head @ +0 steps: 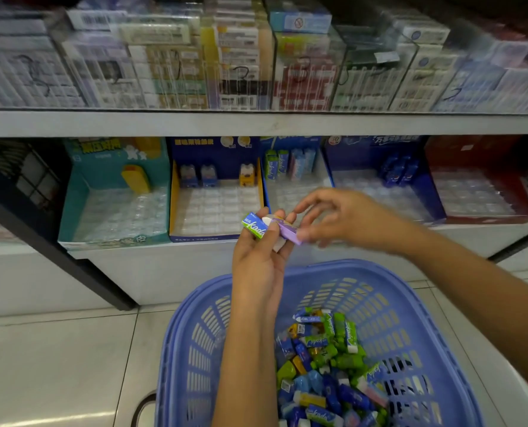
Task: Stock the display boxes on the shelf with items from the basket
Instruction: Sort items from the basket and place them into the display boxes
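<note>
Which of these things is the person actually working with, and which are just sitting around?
In use: left hand, right hand, green eraser, purple eraser, blue basket of erasers, lower-shelf display boxes.
Just there: clear cases of packs on the upper shelf, tiled floor.

Basket (389,278) periwinkle blue, slotted; eraser (253,227) green-blue; eraser (287,231) purple

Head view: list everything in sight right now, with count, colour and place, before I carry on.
slotted plastic basket: one, blue, on tiled floor.
small wrapped erasers: many, green, blue, yellow, heaped in basket.
cardboard display boxes: five, teal, navy-yellow, two blue, red, on lower shelf.
clear packet cases: several, see-through, upper shelf.
green-and-blue eraser: one, in left hand.
purple eraser: one, between both hands.
hands: two; left hand grips both erasers, right hand pinches purple eraser.
</note>
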`<action>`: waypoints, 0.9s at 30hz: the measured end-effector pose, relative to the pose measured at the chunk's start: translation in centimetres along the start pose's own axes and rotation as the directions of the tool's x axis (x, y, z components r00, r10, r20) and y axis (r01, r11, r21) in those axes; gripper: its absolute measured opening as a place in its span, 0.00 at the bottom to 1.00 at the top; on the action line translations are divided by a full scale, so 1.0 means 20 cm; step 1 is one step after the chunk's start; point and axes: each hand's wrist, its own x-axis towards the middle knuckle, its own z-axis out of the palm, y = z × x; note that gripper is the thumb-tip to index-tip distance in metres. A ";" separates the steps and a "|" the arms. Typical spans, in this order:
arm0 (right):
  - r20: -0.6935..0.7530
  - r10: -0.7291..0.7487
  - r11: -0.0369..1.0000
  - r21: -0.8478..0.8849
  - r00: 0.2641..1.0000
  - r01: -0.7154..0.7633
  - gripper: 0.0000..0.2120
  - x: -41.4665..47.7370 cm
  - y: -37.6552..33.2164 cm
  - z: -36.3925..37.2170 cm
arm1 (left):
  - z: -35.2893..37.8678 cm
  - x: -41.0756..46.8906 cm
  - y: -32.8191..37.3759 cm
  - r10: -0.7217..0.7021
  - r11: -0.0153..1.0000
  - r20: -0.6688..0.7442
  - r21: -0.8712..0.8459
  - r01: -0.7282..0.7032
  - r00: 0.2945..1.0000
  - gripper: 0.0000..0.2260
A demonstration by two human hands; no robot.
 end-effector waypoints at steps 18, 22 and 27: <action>-0.664 -0.164 0.983 -0.050 0.729 0.175 0.03 0.21 0.13 -0.25 | 0.01 -0.01 -0.08 0.027 0.989 -0.004 0.143 -0.026 1.000 0.09; -0.522 -0.163 0.974 -0.218 0.837 0.054 0.07 0.48 0.18 -0.32 | 0.01 0.01 -0.08 -0.053 0.994 -0.021 0.096 0.055 0.998 0.09; -0.383 -0.101 0.938 -0.345 0.918 -0.041 0.13 0.63 0.21 -0.38 | 0.00 0.04 -0.07 -0.087 0.993 -0.030 0.078 0.089 0.996 0.08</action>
